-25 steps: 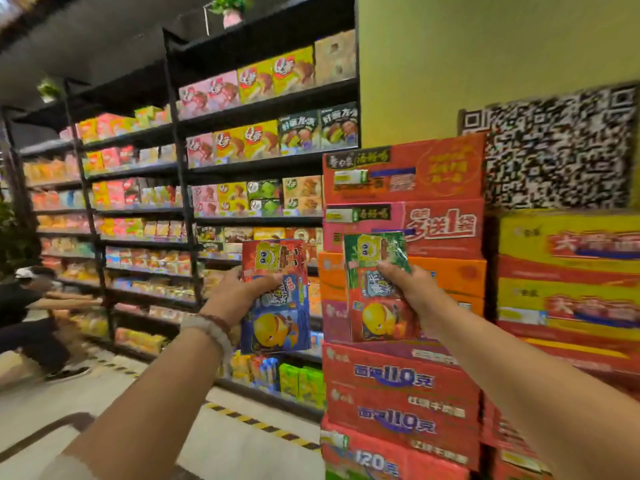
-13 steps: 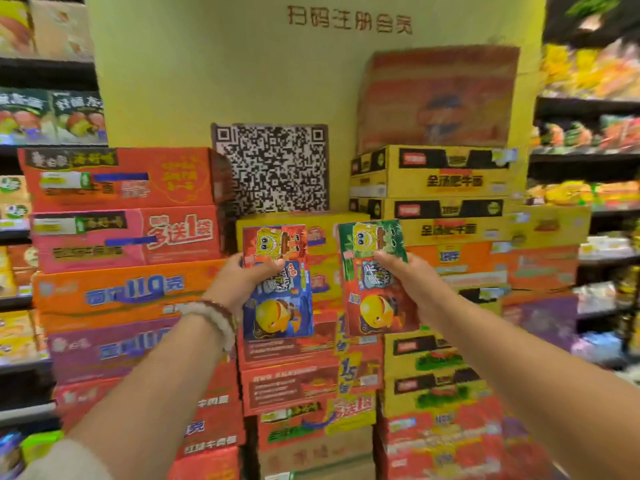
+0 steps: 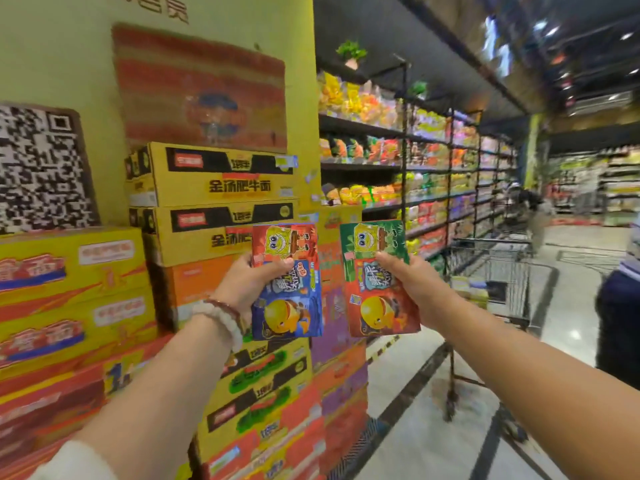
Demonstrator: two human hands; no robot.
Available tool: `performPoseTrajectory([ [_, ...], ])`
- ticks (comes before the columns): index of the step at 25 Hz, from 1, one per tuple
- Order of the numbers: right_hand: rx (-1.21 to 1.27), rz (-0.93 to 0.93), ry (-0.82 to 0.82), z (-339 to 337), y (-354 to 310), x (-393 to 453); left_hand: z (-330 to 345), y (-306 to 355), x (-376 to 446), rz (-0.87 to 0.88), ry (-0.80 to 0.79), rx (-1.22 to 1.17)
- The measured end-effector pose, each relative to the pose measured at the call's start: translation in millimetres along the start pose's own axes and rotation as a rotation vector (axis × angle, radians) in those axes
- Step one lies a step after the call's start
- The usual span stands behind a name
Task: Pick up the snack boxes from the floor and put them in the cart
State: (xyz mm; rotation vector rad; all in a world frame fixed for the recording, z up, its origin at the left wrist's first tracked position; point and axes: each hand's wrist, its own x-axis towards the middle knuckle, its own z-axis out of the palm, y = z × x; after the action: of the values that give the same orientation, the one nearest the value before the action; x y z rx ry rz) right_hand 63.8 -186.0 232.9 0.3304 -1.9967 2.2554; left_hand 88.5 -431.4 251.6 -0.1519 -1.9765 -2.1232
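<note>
I hold two cartoon-printed snack boxes up in front of me at chest height. My left hand (image 3: pixel 247 284) grips the red and blue snack box (image 3: pixel 289 299) by its left edge, thumb across the front. My right hand (image 3: pixel 412 282) grips the green and red snack box (image 3: pixel 379 303) by its right edge. The two boxes are upright, side by side and a little apart. A metal shopping cart (image 3: pixel 498 271) stands on the floor to the right, behind my right hand, with some goods inside.
A tall stack of yellow, orange and red cartons (image 3: pixel 221 188) rises straight ahead against a yellow pillar with a QR code sign (image 3: pixel 41 168). Black shelves of snack bags (image 3: pixel 398 161) line the aisle at right. A person in dark clothes (image 3: pixel 620 313) stands at the right edge.
My view has swung to the right: the carton stack has slid left and the aisle with the cart has come into sight. Both hands still hold their boxes the same way.
</note>
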Motion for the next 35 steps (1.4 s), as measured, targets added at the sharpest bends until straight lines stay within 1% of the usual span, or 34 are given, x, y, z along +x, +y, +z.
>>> performPoseTrajectory([
  [4, -0.022, -0.017, 0.154, -64.1, 4.4, 26.1, 70.2, -27.7, 67.9, -0.021, -0.181, -0.029],
  [11, -0.071, -0.089, 0.378, -135.3, -4.6, 92.8, 161.2, -41.3, 189.3, 0.022, -0.399, -0.052],
  [15, -0.073, -0.101, 0.452, -171.9, -0.8, 120.5, 207.5, -53.5, 238.4, 0.026, -0.49, -0.093],
  [20, -0.089, -0.086, 0.516, -235.8, 15.9, 160.5, 278.3, -86.4, 290.6, 0.012, -0.6, -0.103],
  [24, -0.105, -0.101, 0.524, -302.0, 26.6, 207.2, 341.4, -116.3, 342.1, 0.0, -0.626, -0.108],
  [28, -0.122, -0.108, 0.517, -366.7, 29.3, 264.1, 398.9, -130.9, 397.6, 0.002, -0.586, -0.099],
  [31, -0.125, -0.093, 0.524, -404.1, 37.7, 312.2, 432.8, -148.6, 443.2, -0.003, -0.56, -0.106],
  [35, -0.122, -0.061, 0.501, -439.4, 61.7, 375.6, 466.2, -184.3, 499.8, -0.062, -0.556, -0.131],
])
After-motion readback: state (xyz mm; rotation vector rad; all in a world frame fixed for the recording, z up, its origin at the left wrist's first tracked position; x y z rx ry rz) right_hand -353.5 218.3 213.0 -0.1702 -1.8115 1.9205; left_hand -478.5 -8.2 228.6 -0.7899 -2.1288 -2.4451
